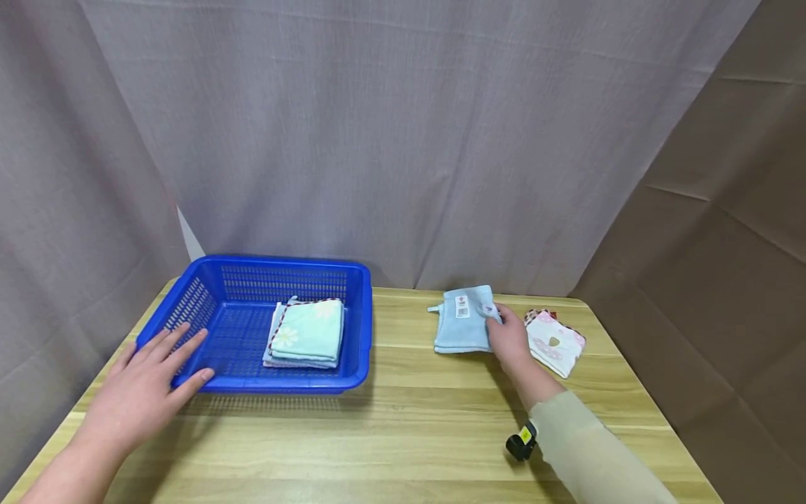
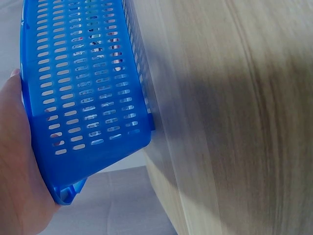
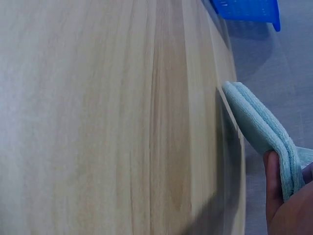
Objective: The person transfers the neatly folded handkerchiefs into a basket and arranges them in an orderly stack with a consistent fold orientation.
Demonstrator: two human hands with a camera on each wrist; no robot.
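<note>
My right hand (image 1: 508, 336) pinches a folded light blue towel (image 1: 462, 329) by its right side, with a white label and a small hanging loop on it. In the right wrist view the folded towel (image 3: 259, 122) is held up off the wooden table, thumb on one face and fingers on the other. My left hand (image 1: 147, 388) rests with spread, straight fingers on the near left corner of a blue plastic basket (image 1: 283, 383). Inside the basket, to the right, lies a stack of folded towels (image 1: 308, 330), a mint green one with white flowers on top.
A white and pink folded towel (image 1: 554, 343) with a checked edge lies on the wooden table (image 1: 403, 434) just right of my right hand. Grey curtain (image 1: 403, 140) hangs behind the table, and a brown cloth (image 1: 718, 280) borders its right side.
</note>
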